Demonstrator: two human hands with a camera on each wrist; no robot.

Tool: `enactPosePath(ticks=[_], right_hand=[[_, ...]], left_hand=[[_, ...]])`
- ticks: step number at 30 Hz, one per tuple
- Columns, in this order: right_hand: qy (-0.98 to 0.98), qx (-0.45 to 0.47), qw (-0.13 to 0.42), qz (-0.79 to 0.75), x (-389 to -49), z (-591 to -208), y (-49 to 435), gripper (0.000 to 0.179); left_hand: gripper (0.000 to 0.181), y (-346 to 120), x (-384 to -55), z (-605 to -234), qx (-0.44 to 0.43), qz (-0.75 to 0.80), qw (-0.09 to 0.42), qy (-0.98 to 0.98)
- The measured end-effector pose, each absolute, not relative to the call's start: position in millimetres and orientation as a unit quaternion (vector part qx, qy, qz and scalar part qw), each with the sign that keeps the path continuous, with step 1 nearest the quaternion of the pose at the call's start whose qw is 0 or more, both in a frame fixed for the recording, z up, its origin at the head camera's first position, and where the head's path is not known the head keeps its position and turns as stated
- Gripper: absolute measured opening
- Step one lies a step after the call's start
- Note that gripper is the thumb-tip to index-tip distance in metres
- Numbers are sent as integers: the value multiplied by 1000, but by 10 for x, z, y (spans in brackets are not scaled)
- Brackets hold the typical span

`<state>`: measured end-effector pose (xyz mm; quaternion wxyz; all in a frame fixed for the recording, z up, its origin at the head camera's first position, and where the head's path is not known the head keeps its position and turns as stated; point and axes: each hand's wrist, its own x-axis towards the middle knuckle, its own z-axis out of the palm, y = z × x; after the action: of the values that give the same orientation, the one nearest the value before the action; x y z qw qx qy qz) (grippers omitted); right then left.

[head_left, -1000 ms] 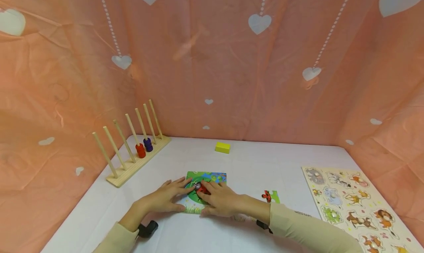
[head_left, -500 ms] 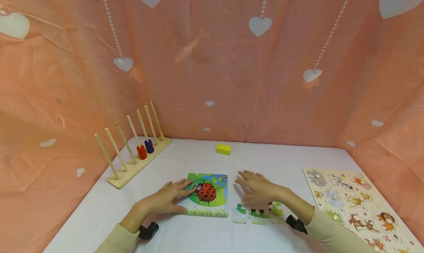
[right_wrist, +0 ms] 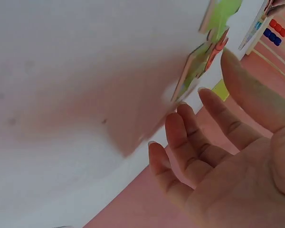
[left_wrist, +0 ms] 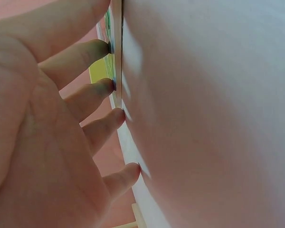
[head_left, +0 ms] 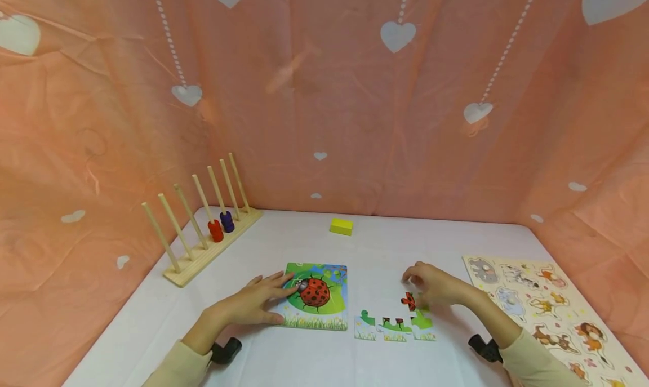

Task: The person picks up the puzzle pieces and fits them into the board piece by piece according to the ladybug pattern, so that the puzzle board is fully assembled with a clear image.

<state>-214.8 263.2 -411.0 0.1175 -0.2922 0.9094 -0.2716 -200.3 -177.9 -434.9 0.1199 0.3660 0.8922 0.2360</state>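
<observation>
My left hand (head_left: 255, 301) lies at the left edge of a square ladybug puzzle (head_left: 324, 315), fingers spread, with some fingertips on it. The left wrist view shows the fingertips (left_wrist: 104, 84) against the board's edge. My right hand (head_left: 437, 285) hovers over loose jigsaw pieces to the right, its fingers loosely bent with nothing between them. Close to it lies a red-and-green puzzle piece (head_left: 408, 301), partly hidden by the hand. Nearer the front, grassy puzzle pieces (head_left: 394, 332) form a row. In the right wrist view, the fingers (right_wrist: 175, 130) sit just beside a piece (right_wrist: 194, 69).
A wooden peg rack (head_left: 195, 266) with red and purple beads stands at the back left. Behind the puzzle is a yellow block (head_left: 341, 226). An animal knob-puzzle board (head_left: 522, 291) lies at the right, near the right forearm. A pink heart-print curtain (head_left: 355, 122) encloses the table.
My right hand has lifted off the ladybug puzzle and moved right to the loose pieces, uncovering the ladybug picture. The left hand has stayed in place.
</observation>
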Motion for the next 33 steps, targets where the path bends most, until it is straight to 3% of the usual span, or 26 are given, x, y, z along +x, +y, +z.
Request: enactPosePath(ticks=[12,24,33], right_hand=[[920,-270,125,-254,-2074,-4113,2670,41],[885,-325,113,-314,-2221,-4136,2718,23],[859,-341,120,-362,-2350,-4083,2352,17]], left_hand=[[72,-1777,-2040,-4355,369,237,119,891],[71,-1789,-2034,-4382,367,238,119,891],[70,-1782,-2019,-4357,368,234,118,892]])
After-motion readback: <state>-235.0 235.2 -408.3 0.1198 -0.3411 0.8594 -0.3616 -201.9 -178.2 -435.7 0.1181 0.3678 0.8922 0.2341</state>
